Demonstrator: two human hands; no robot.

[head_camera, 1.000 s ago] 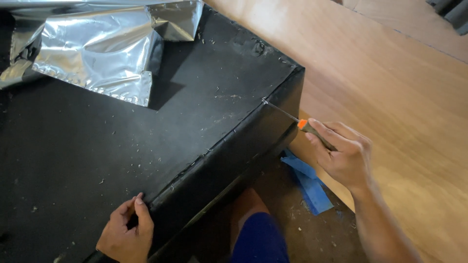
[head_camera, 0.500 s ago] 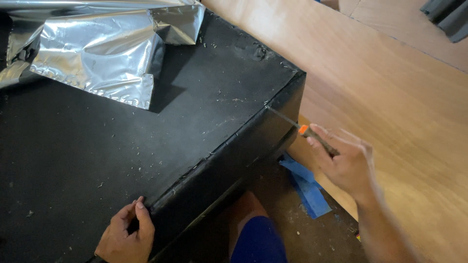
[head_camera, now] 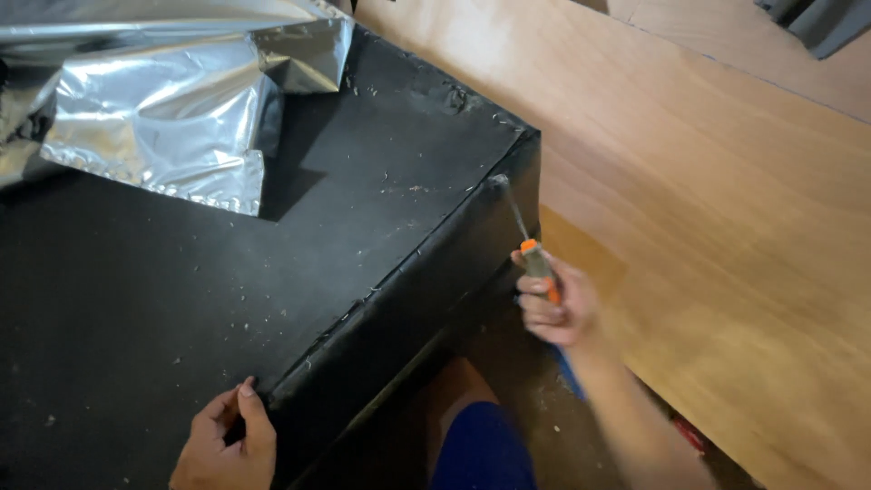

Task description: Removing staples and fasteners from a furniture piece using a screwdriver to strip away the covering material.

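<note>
A large black box-like panel [head_camera: 272,272] fills the left and middle of the head view. My right hand [head_camera: 555,304] grips a screwdriver [head_camera: 531,249] with an orange and grey handle; its thin shaft points up at the box's upper edge near the far corner. My left hand [head_camera: 227,445] rests on the near top edge of the box, with the thumb on the rim. My knee in blue shorts [head_camera: 481,445] shows below, between the two hands.
Crumpled silver foil [head_camera: 172,118] lies on the far left of the black top. A big plywood sheet [head_camera: 717,227] leans along the right. A blue strip [head_camera: 570,377] lies on the floor behind my right forearm.
My right hand has turned the screwdriver from nearly level to upright, with the tip staying at the box's upper edge. The left hand has stayed on the rim.
</note>
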